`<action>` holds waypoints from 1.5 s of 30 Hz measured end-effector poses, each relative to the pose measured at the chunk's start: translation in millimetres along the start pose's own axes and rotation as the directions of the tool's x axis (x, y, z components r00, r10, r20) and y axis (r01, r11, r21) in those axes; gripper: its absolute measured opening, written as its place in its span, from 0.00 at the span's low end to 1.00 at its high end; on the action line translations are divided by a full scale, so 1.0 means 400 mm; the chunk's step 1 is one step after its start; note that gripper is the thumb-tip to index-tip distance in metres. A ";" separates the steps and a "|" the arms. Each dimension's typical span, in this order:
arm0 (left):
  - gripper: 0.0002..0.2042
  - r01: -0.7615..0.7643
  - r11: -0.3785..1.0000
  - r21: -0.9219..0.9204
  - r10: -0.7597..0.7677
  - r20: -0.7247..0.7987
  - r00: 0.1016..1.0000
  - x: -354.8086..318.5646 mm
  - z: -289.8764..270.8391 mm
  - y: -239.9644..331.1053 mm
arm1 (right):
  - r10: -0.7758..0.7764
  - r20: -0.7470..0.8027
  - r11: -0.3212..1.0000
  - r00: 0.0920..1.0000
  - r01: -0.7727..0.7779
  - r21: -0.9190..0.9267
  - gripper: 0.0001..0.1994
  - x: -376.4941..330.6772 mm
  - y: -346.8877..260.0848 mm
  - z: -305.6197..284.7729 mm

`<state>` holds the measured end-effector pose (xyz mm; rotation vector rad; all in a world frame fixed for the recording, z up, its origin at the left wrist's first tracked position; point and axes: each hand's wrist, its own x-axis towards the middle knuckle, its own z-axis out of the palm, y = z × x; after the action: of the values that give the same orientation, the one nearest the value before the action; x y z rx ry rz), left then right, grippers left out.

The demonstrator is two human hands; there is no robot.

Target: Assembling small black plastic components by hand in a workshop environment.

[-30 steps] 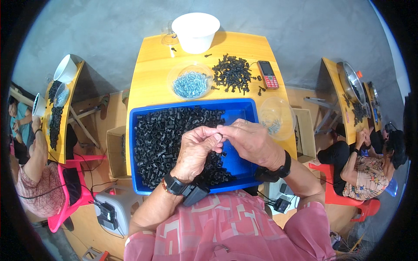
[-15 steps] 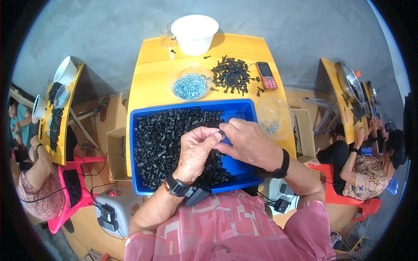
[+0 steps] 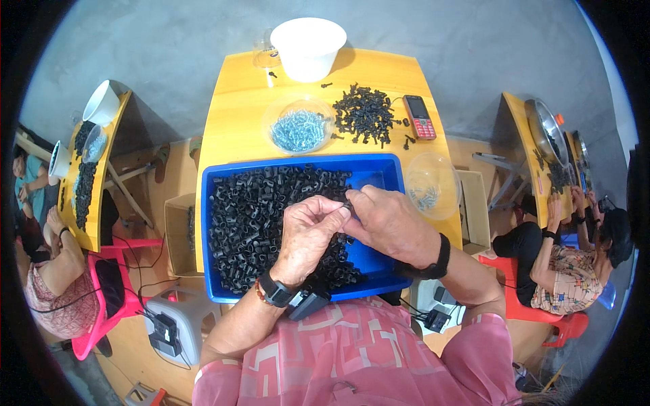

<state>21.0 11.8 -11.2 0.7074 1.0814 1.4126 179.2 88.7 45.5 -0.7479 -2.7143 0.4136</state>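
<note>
Over the blue tray (image 3: 376, 264), my two hands meet fingertip to fingertip. My left hand (image 3: 308, 233) is closed, thumb and forefinger pinching a small black plastic part (image 3: 348, 204) that is mostly covered by the fingers. Curled against the same part, my right hand (image 3: 396, 224) is closed too; whether it holds a second piece is hidden. Many loose black plastic parts (image 3: 247, 220), short and ring-like, fill the tray's left and middle. Its right side shows bare blue bottom beneath my right hand.
Beyond the tray, the yellow table (image 3: 237, 88) bears a clear bowl of silvery screws (image 3: 298, 130), a pile of black pieces (image 3: 365, 116), a red phone (image 3: 420, 118) and a white tub (image 3: 308, 54). Another clear bowl (image 3: 433, 186) stands right. People sit at side tables (image 3: 112, 162).
My hands stay together over the tray; the fingers have shifted slightly and now cover more of the black part. The view has tilted a little.
</note>
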 end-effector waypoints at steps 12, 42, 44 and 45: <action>0.02 -0.149 0.929 0.340 0.174 -0.046 0.984 -0.004 0.015 0.004 | -0.036 0.010 0.996 0.999 0.036 -0.076 0.17 -0.009 -0.014 0.009; 0.01 -0.153 0.988 0.000 0.153 0.012 0.988 0.008 -0.003 -0.005 | -0.068 -0.110 0.997 0.992 0.073 0.040 0.17 -0.007 0.008 0.007; 0.01 -0.199 0.974 -0.104 0.193 -0.071 0.979 0.007 -0.010 0.018 | -0.054 -0.136 0.982 0.989 0.077 0.172 0.15 0.008 0.042 -0.006; 0.02 -0.249 0.961 -0.118 0.236 -0.110 0.965 0.001 -0.014 0.032 | -0.019 -0.168 0.980 0.986 0.052 0.193 0.11 0.015 0.065 0.000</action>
<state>10.4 12.2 -1.9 0.7008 0.9887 1.7267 186.1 113.2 37.8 -0.6480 -2.4841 0.5754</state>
